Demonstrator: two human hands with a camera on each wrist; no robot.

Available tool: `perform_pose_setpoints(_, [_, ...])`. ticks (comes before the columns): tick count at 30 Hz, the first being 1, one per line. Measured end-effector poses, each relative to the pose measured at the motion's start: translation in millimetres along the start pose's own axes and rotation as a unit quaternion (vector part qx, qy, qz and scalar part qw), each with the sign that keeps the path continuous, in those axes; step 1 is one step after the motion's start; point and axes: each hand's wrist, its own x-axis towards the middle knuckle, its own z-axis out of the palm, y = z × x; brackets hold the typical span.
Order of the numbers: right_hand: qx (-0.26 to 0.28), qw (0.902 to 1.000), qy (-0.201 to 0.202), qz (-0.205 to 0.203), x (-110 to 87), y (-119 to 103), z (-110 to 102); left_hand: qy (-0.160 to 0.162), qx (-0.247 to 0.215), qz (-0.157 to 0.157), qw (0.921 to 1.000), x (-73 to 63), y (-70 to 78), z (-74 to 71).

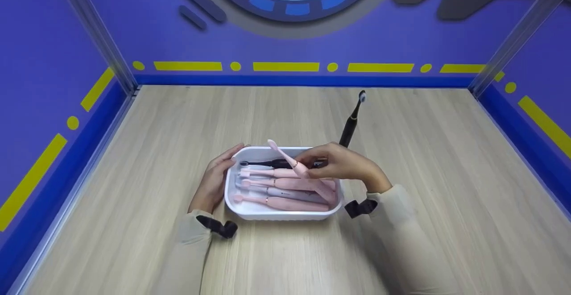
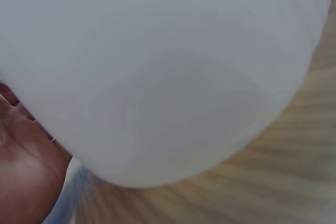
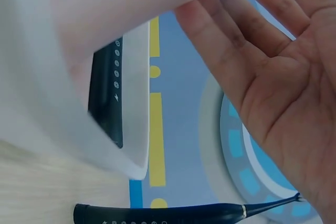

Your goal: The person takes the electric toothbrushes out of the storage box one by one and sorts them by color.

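Observation:
My right hand (image 1: 341, 163) pinches a pink electric toothbrush (image 1: 300, 170) by its handle over a white plastic basket (image 1: 285, 216). The brush head points up and to the left, while the handle slants down toward the basket's right end. Several pink toothbrushes (image 1: 290, 204), a white one (image 1: 290, 193) and a black one (image 1: 276, 164) lie inside, heads to the left. With its thumb at the rim, my left hand (image 1: 213, 183) holds the basket's left end. In the left wrist view the basket wall (image 2: 173, 77) hides most of that hand.
A second black electric toothbrush (image 1: 349, 130) lies on the wooden table (image 1: 178, 121) just beyond my right hand, outside the basket. Blue panels (image 1: 276, 49) with yellow markings enclose the table at the back and sides.

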Motion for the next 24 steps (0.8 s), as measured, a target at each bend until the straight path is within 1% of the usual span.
perform_pose_setpoints(7, [0.017,0.9990,0.038,-0.016,-7.1,2,-3,-0.005,0.005,0.006,1.0000,-0.6,0.7,0.2])
perform_pose_setpoints(11, [0.033,0.9981,0.050,-0.016,-9.4,3,-5,-0.005,0.004,0.005,1.0000,-0.9,0.8,0.1])
perform_pose_setpoints(15, [0.045,0.9968,0.061,-0.027,-11.7,4,-6,-0.006,0.006,0.006,1.0000,-0.8,0.8,-0.1])
perform_pose_setpoints(21, [0.039,0.9944,0.090,-0.040,-16.9,7,-8,-0.007,0.012,0.008,0.9999,-0.2,0.1,-0.4])
perform_pose_setpoints(24, [0.051,0.9924,0.101,-0.048,-18.9,8,-9,-0.010,0.010,0.010,0.9999,0.0,-0.3,-0.7])
